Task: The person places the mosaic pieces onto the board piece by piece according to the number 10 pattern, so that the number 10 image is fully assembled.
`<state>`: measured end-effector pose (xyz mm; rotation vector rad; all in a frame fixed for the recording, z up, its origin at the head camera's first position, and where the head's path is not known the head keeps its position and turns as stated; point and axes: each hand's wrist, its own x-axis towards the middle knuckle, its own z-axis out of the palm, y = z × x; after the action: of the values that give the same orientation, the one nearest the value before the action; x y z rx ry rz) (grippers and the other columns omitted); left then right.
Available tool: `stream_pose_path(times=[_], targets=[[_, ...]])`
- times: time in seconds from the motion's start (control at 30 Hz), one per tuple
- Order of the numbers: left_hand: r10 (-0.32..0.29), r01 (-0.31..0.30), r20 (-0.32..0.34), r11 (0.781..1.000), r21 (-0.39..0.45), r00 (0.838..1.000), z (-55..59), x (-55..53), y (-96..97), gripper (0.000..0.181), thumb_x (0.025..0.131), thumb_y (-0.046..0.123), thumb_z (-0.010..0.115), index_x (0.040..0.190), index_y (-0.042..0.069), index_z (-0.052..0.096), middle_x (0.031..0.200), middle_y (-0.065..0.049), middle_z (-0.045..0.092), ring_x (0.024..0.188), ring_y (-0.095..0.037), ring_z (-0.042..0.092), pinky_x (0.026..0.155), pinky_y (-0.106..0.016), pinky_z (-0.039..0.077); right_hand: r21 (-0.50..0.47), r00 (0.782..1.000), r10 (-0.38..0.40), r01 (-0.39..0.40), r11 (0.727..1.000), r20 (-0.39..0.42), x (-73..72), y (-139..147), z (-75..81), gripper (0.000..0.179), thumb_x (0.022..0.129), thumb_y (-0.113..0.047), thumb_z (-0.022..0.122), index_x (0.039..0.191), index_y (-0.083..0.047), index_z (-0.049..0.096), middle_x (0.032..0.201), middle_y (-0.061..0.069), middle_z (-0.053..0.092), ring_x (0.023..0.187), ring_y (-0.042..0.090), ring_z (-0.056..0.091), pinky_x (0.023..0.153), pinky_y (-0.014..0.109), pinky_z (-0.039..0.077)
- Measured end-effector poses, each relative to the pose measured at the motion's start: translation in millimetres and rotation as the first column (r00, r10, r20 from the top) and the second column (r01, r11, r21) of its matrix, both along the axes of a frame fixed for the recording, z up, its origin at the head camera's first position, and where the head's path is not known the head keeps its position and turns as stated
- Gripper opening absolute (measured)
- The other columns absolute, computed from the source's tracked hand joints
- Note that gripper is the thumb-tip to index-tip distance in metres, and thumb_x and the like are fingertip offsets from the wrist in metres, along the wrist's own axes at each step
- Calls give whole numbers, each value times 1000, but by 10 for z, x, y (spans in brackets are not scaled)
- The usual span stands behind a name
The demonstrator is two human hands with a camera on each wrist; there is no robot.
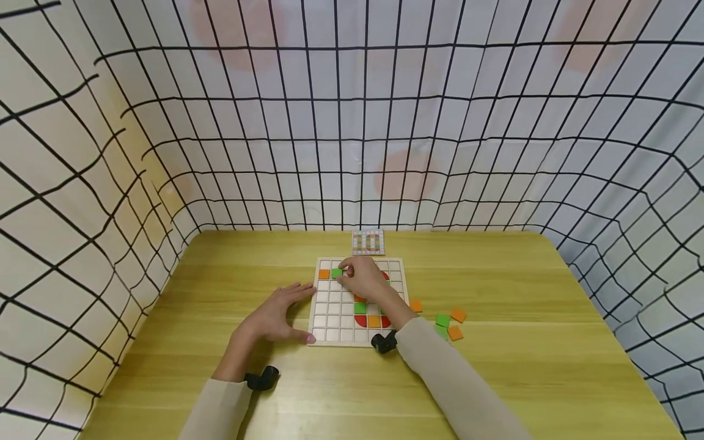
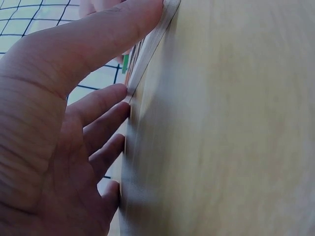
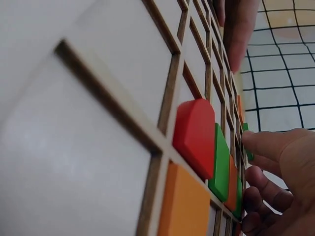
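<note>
A square grid board [image 1: 333,322] of pale wood lies on the table. My left hand [image 1: 277,313] rests at its left side, thumb and fingers spread and touching the edge. My right hand [image 1: 363,276] reaches over the board and pinches a green square tile [image 1: 337,274] in the upper left of the grid. An orange tile [image 1: 324,274] sits just left of that green one. Further right, partly under my right hand and wrist, are more tiles: a rounded red tile [image 3: 194,137], a green tile [image 3: 220,162] and an orange tile [image 3: 184,204] show in the right wrist view.
Behind the board lies a small pattern card [image 1: 368,242]. Several loose tiles are right of the board, among them a green tile [image 1: 442,320] and an orange tile [image 1: 458,315]. A black wire grid [image 1: 341,139] stands around the wooden table [image 1: 528,360].
</note>
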<state>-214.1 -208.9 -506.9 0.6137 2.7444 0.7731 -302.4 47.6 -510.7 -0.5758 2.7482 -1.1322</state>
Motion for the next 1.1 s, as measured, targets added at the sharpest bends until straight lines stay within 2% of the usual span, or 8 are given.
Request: stream_pose_path(times=[0.27,0.5,0.67,0.87,1.1], targets=[[7,-8,8,1000,8,1000,6,13,-13,110,66,58,91,159,25,42,168,1,35,159,-33,22,130,-61,11,43,1000,-29,30,999,-12,18,-69,-6,32,95,-30,74,123,-14,75,74,-2,58,55,11,42,54,26,35],[-4,4,6,1000,16,1000,0,3,-8,109,67,59,90,159,24,42,168,2,35,159,-32,21,130,-61,11,29,999,-42,42,999,3,40,-63,-1,34,96,-29,74,126,-12,75,69,-2,56,52,11,39,52,25,33],[-5,5,2,1000,14,1000,-13,-1,-6,109,68,60,90,159,24,42,168,2,35,159,-32,22,130,-60,12,0,999,-32,32,999,-9,59,-28,8,38,96,-27,74,130,-10,72,73,-1,57,53,12,41,53,26,34],[-1,1,5,1000,11,1000,-8,8,-4,110,67,59,91,159,24,42,168,1,35,159,-33,22,129,-61,13,-80,999,-26,24,996,-19,71,88,-8,35,97,-25,73,129,-10,72,83,-1,61,64,13,46,60,28,40],[2,-2,5,1000,10,1000,-4,6,8,109,67,58,91,159,23,42,168,0,35,159,-34,22,129,-62,12,-95,996,-49,43,995,-70,92,393,20,36,94,-27,76,126,-10,74,84,-2,63,70,15,50,62,27,41]])
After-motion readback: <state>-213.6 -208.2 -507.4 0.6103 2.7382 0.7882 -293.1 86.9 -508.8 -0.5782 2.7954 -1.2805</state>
